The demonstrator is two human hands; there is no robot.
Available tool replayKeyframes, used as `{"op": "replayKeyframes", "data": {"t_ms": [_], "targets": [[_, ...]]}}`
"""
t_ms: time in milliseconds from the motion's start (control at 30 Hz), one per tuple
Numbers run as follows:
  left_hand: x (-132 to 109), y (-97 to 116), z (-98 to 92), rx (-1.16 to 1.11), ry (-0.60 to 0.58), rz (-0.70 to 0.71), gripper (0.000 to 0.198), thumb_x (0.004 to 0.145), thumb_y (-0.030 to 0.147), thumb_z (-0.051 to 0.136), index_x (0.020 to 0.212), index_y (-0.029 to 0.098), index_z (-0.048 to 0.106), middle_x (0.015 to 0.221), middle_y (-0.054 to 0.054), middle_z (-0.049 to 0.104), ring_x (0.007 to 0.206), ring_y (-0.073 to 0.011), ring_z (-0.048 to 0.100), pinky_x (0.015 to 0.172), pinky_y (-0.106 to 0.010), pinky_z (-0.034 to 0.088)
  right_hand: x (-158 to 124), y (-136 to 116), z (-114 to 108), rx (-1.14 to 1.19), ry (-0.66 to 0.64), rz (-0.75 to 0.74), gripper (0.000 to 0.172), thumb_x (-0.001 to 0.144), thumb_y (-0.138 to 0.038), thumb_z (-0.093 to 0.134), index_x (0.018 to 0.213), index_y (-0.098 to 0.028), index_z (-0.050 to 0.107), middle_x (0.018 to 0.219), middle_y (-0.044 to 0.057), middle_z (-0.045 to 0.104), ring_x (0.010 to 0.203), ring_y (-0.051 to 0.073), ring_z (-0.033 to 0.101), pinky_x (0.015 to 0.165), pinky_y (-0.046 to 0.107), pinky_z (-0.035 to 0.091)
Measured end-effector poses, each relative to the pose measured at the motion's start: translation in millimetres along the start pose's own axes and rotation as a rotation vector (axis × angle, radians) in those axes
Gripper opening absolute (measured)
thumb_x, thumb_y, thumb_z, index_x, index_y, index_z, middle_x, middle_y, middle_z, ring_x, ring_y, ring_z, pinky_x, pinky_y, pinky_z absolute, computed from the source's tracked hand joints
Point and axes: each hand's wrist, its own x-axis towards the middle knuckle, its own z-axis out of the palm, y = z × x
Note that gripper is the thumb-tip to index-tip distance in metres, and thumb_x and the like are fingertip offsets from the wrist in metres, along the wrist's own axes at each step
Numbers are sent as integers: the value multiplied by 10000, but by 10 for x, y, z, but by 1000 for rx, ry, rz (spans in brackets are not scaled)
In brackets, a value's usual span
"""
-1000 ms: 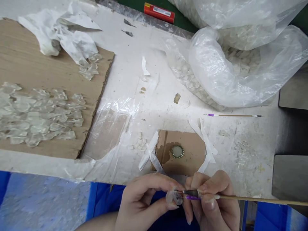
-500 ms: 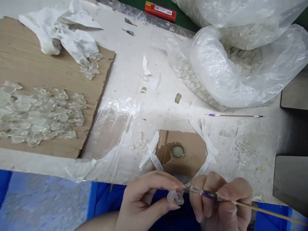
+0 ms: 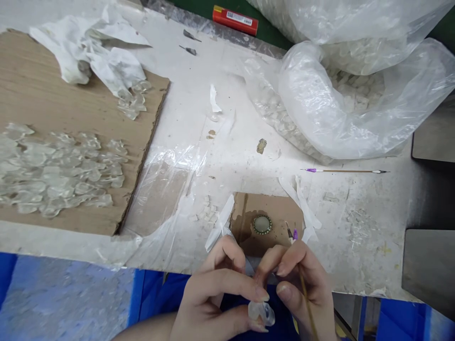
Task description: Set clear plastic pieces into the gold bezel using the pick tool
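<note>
My left hand [image 3: 216, 296] pinches a small translucent, curved plastic piece [image 3: 261, 313] between thumb and forefinger, just past the table's front edge. My right hand [image 3: 305, 284] is closed around a thin wooden stick [image 3: 307, 303]. Two fine needle tips, one dark and one purple [image 3: 295, 234], stick up beyond its fingers. The right fingertips are close to the left forefinger; whether they touch the clear piece I cannot tell. Just beyond both hands lies a small cardboard pad [image 3: 280, 208] with a damp stain, bearing a round disc with a beaded rim [image 3: 262, 224].
Many similar clear pieces [image 3: 57, 175] lie on a large cardboard sheet [image 3: 71, 104] at left, near a crumpled white cloth [image 3: 117, 64]. Plastic bags [image 3: 320, 113] of small pale parts fill the back right. Another double-ended stick [image 3: 348, 171] and small white squares [image 3: 208, 213] lie on the table.
My right hand has moved left, closer to the clear piece. The stick has swung from nearly level to steep, its tips now pointing away over the cardboard pad. My left hand keeps its pinch, slightly lower.
</note>
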Motion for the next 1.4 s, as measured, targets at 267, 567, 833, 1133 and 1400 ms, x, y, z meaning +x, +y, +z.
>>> {"op": "replayKeyframes", "data": {"t_ms": [267,567,833,1133,1400], "targets": [[25,15,20,-80,6,-46,144,831,348,863,966,308,833,744,-1,545,692,-155,571,616,-228,518,-1,5,9,123,-50,85,197,923,-217,745,877,-253,557,802,-14,678,608,97,589,589,209,544],[50,54,9,-60,-46,6,126,883,336,813,1005,306,816,725,-12,628,687,-161,604,651,-248,543,-5,-23,-49,192,-118,96,170,942,-249,727,1088,-328,763,785,-2,657,468,74,522,433,186,473],[53,49,12,-89,-101,-41,145,890,320,805,1031,302,833,724,-27,670,678,-164,621,636,-245,544,130,-157,-52,-60,-148,49,86,883,-351,806,818,-296,817,669,-41,530,517,75,442,519,224,424],[21,22,-28,4,-129,34,163,933,269,765,1090,251,808,820,-20,720,759,-134,667,752,-204,584,107,-147,-114,-48,-179,119,101,860,-277,823,794,-221,771,697,-32,546,577,76,478,544,190,415],[64,1,-16,69,-163,66,148,960,241,729,1093,220,790,855,-26,743,769,-125,693,755,-182,593,108,-196,-129,-117,-204,132,147,854,-231,816,767,-212,698,697,-55,523,580,56,470,560,156,415]]}}
